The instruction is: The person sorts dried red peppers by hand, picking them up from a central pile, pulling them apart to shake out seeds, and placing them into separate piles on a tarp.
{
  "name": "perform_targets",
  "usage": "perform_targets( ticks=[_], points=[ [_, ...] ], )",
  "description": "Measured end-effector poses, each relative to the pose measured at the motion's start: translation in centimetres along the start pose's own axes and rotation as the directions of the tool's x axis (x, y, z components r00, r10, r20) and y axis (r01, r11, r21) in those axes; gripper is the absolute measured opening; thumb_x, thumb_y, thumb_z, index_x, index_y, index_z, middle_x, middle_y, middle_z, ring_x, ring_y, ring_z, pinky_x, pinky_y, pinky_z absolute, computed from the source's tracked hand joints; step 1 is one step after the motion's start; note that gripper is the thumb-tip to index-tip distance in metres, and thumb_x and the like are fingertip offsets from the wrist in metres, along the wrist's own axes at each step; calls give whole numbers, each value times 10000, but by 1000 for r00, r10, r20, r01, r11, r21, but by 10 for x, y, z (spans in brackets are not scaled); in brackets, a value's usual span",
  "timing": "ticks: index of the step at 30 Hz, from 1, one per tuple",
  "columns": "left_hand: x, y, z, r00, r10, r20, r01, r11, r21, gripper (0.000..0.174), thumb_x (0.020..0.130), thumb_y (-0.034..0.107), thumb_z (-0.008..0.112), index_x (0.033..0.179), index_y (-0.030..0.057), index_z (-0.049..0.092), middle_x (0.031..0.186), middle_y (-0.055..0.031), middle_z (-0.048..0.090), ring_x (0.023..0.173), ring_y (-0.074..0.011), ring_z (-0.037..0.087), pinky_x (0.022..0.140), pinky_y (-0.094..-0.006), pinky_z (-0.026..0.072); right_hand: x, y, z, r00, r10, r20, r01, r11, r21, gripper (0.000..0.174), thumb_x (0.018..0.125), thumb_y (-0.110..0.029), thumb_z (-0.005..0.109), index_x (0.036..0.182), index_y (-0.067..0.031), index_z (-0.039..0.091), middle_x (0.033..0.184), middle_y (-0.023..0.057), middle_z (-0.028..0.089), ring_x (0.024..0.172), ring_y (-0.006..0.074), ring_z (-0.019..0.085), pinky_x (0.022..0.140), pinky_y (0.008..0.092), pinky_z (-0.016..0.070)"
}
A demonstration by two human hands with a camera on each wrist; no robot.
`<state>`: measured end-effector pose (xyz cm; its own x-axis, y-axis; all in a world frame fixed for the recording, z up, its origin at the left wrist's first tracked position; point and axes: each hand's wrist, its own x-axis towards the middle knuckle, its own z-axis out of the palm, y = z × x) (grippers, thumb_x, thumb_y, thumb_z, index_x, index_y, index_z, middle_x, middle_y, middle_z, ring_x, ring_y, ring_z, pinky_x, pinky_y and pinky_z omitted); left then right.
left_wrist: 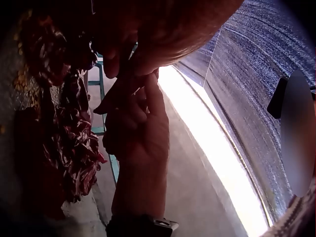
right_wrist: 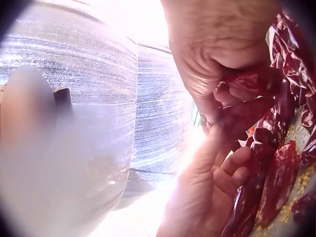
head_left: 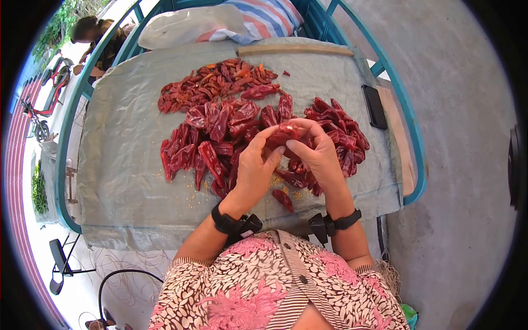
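Both hands meet at the middle of the sheet around one dark red dried chili pepper (head_left: 276,140). My left hand (head_left: 256,165) pinches it between thumb and fingers from the left. From the other side my right hand (head_left: 320,155) grips it, its thumb close to the left thumb. In the right wrist view the pepper (right_wrist: 242,118) lies lengthwise between the two hands, partly covered by fingers. The left wrist view is dark there, and the left hand (left_wrist: 168,34) hides much of the pepper. Directly beneath the hands lie more chili peppers (head_left: 294,179) and scattered yellow seeds (head_left: 278,180).
Large whole peppers (head_left: 212,159) are heaped at left, with another heap (head_left: 344,135) at right. Smaller, brighter pieces (head_left: 220,80) lie behind. A phone (head_left: 374,107) rests near the right edge. Teal rails (head_left: 407,110) surround the sheet (head_left: 121,165); a person (head_left: 104,41) is beyond them.
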<state>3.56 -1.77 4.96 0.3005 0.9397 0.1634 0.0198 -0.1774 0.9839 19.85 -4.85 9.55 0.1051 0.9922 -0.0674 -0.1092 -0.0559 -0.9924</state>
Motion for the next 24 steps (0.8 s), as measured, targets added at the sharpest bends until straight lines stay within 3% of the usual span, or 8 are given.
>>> perform_targets(
  ticks=[5, 8, 12, 14, 15, 17, 20, 24],
  points=[
    [-1, 7, 1, 999, -50, -11, 49, 996, -78, 303, 988, 54, 651, 1285, 7, 615, 849, -45, 663, 696, -84, 568, 640, -271, 496, 0, 8, -7, 983, -78, -167, 84, 996, 33, 325, 1001, -143, 692, 1297, -32, 614, 1062, 19, 711, 866, 38, 624, 673, 170, 482],
    [-1, 0, 0, 998, -66, -1, 65, 993, -100, 280, 989, 54, 641, 1264, 4, 617, 808, -30, 646, 681, -83, 564, 629, -262, 489, 1, 5, -10, 991, 12, -135, -11, 1000, 4, 295, 1009, -150, 682, 1281, -44, 637, 1058, 4, 713, 833, 19, 610, 623, 154, 450],
    [2, -6, -6, 993, 2, -115, -2, 1000, 4, 301, 994, 43, 617, 1293, 16, 600, 893, -27, 656, 718, -63, 564, 633, -236, 478, 4, 10, -17, 969, -123, -215, 73, 971, -227, 295, 1005, -182, 673, 1267, -46, 659, 1133, 56, 706, 963, 103, 651, 796, 256, 520],
    [5, -9, -10, 973, 116, -200, -100, 991, 90, 325, 1019, 38, 577, 1344, 38, 570, 978, -9, 658, 739, -30, 547, 625, -195, 463, 5, 18, -25, 940, -242, -240, 94, 860, -501, 309, 972, -160, 680, 1265, -65, 660, 1168, 81, 703, 1020, 176, 680, 867, 318, 539],
    [3, 2, -14, 984, -8, -178, 11, 1000, 19, 367, 1006, 6, 580, 1371, 31, 547, 967, 0, 589, 746, -37, 529, 648, -200, 459, 5, 20, -30, 938, -286, -195, 95, 755, -649, 319, 951, -145, 685, 1262, -79, 662, 1181, 86, 701, 1028, 207, 689, 876, 335, 543],
    [3, -4, -11, 980, 29, -198, -31, 999, -9, 390, 992, -13, 592, 1376, 37, 545, 955, 6, 549, 742, -42, 514, 658, -209, 453, 3, 24, -30, 927, -351, -133, 77, 525, -848, 442, 867, -98, 701, 1302, -145, 636, 1266, 95, 663, 1049, 330, 691, 883, 411, 557],
    [5, -13, -6, 976, 135, -171, -132, 991, 30, 382, 977, -34, 602, 1349, 45, 566, 972, 5, 528, 744, -47, 505, 661, -221, 441, 5, 24, -21, 967, -229, -115, -41, 305, -951, 488, 874, -123, 689, 1350, -170, 593, 1329, 78, 635, 1045, 344, 689, 855, 449, 560],
    [2, -9, -6, 983, 152, -105, -147, 987, 58, 315, 935, -36, 621, 1239, 44, 637, 1007, -65, 529, 746, -129, 563, 669, -276, 489, 13, 28, -23, 980, -172, -96, -50, 251, -967, 428, 892, -183, 687, 1313, -175, 610, 1262, 51, 653, 1007, 347, 688, 823, 473, 555]
  ],
)
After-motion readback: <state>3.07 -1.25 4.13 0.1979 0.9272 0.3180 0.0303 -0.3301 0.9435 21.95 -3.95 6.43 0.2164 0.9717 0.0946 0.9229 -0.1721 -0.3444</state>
